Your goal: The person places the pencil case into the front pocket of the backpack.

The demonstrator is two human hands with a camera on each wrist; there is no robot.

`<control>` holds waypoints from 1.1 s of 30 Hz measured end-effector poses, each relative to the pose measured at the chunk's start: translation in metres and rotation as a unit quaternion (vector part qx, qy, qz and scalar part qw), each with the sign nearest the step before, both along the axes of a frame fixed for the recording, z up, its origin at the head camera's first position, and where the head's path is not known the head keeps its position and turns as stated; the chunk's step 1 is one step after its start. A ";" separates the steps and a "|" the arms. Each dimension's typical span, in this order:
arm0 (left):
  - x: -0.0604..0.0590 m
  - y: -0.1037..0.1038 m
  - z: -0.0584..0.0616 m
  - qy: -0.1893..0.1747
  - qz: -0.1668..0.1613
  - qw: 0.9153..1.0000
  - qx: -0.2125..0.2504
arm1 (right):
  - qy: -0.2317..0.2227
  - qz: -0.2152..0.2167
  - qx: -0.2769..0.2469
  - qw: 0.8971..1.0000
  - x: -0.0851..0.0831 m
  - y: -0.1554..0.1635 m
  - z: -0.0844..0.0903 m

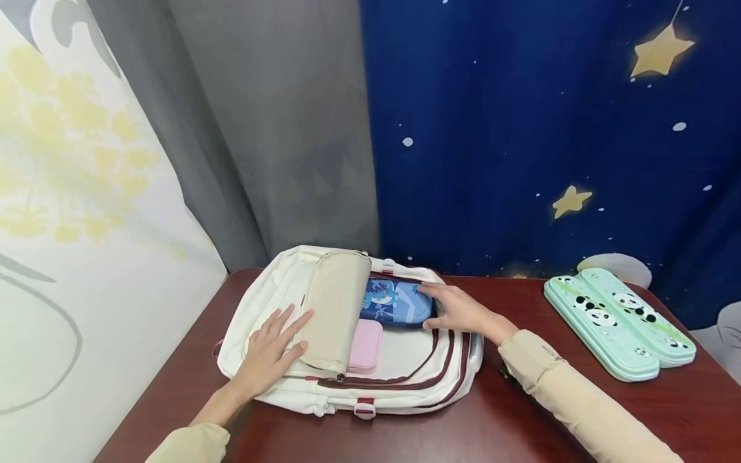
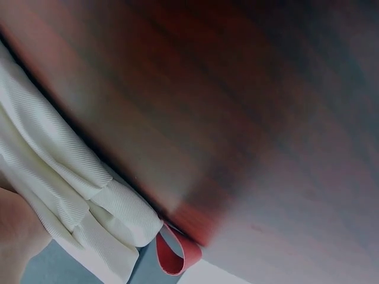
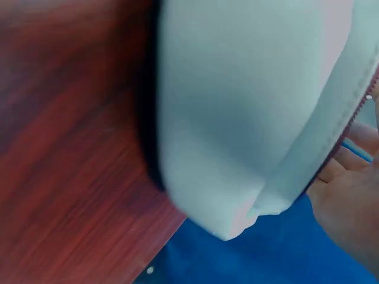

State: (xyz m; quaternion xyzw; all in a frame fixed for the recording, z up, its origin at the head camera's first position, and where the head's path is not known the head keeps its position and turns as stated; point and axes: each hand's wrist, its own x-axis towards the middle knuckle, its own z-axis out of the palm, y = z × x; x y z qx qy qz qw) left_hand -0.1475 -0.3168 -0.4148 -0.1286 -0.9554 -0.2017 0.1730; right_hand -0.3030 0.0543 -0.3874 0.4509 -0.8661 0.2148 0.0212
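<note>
A white backpack [image 1: 405, 376] with dark red zips lies on its back. Its cream front flap [image 1: 341, 302] is folded over to the left side. My left hand [image 1: 271, 350] rests with spread fingers on the flap's left edge. Inside the opened pocket lies a blue pencil case [image 1: 399, 302] with a cartoon print, its left end under the flap. My right hand [image 1: 460, 310] holds the right end of that case, thumb at the near corner and fingers at the far one. Nearer me, a pink case [image 1: 366, 346] shows partly from beneath the flap.
Two mint-green panda pencil cases [image 1: 602, 328] lie side by side on the right of the dark red table [image 1: 440, 431]. Behind the table hang grey and dark blue curtains [image 1: 492, 161]. A red loop [image 2: 177, 251] sticks out from the backpack in the left wrist view.
</note>
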 end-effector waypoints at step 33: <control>-0.005 -0.002 0.000 -0.003 -0.026 0.999 0.032 | 0.027 0.008 -0.016 0.999 0.001 -0.016 0.007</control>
